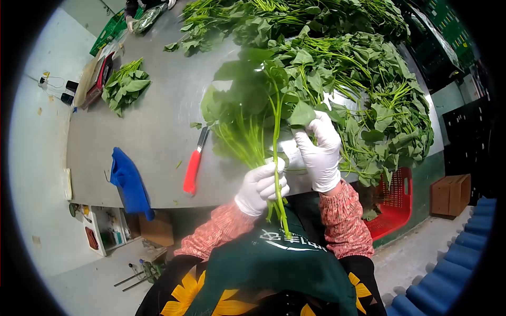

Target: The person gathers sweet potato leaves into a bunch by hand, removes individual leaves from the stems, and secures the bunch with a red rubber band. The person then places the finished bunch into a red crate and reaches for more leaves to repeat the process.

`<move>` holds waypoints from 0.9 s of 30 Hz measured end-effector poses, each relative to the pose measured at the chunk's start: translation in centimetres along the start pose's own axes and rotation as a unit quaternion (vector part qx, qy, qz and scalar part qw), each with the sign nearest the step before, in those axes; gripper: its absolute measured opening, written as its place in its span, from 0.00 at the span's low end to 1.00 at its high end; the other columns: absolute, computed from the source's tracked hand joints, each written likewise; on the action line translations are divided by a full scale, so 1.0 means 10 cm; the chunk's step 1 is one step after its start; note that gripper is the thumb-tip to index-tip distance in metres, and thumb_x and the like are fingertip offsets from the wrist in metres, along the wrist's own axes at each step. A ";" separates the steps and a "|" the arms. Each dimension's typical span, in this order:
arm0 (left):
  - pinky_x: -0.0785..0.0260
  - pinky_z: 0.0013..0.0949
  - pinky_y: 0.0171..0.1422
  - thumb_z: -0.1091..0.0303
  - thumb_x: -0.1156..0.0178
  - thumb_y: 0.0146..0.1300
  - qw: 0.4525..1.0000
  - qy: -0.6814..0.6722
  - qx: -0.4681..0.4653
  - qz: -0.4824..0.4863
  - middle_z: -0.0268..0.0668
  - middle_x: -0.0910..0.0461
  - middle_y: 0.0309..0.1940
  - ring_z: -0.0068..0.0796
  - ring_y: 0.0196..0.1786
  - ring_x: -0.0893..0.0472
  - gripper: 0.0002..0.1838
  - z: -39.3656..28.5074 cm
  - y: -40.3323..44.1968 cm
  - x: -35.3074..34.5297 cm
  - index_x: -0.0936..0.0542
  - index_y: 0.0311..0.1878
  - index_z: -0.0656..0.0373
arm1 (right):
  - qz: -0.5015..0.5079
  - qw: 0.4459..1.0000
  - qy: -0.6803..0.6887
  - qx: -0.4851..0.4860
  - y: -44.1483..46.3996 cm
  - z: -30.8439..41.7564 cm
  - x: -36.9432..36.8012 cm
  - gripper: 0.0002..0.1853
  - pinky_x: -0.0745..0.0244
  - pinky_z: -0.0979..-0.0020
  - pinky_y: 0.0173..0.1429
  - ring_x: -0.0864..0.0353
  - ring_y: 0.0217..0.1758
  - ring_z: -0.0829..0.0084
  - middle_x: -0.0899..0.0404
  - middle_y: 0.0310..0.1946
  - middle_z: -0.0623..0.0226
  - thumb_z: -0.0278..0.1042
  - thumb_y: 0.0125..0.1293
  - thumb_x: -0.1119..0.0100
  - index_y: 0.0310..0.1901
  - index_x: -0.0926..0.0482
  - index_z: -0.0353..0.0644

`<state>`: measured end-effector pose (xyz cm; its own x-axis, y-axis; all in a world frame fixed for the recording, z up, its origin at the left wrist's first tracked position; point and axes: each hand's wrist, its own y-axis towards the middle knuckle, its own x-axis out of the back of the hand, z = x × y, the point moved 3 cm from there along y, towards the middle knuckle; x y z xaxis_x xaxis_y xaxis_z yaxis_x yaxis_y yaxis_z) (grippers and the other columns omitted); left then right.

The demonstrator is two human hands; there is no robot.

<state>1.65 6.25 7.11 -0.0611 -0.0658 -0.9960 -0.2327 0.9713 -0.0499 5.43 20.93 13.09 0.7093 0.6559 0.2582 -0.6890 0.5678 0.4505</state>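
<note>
My left hand [262, 188], in a white glove, is closed around a bunch of leafy green stems [276, 124], held upright over the table's near edge. Cut stem ends poke out below the fist, and the leaves at the top are blurred. Beside the bunch, my gloved right hand [321, 152] has its thumb and fingers pinched at a green leaf [302, 114]. A knife [193, 171] with a red handle lies on the metal table [163, 89], left of my hands. A large heap of leafy greens [379, 105] covers the right side.
A small bundle of greens [126, 86] lies at the left, near a red-and-black device [100, 79]. A blue cloth [128, 181] hangs over the near edge. A red crate [392, 210] stands below at right. Another person's hand [130, 23] holds a wrapped bundle [150, 19] at the far end.
</note>
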 end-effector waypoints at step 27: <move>0.53 0.24 0.19 0.65 0.46 0.71 0.969 0.200 0.003 -0.143 0.19 0.43 0.10 0.14 0.11 0.46 0.09 -0.07 -0.07 0.04 0.23 0.39 0.59 | 0.161 0.964 -0.211 0.027 -0.12 0.02 -0.01 0.08 0.26 0.69 0.27 0.19 0.21 0.65 0.20 0.21 0.63 0.39 0.63 0.36 0.31 0.19 0.47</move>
<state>1.07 5.40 6.76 -0.3676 -0.4144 -0.8326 -0.2901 0.9017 -0.3207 6.19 20.05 12.69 0.4648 0.5266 0.7118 -0.8831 0.3338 0.3298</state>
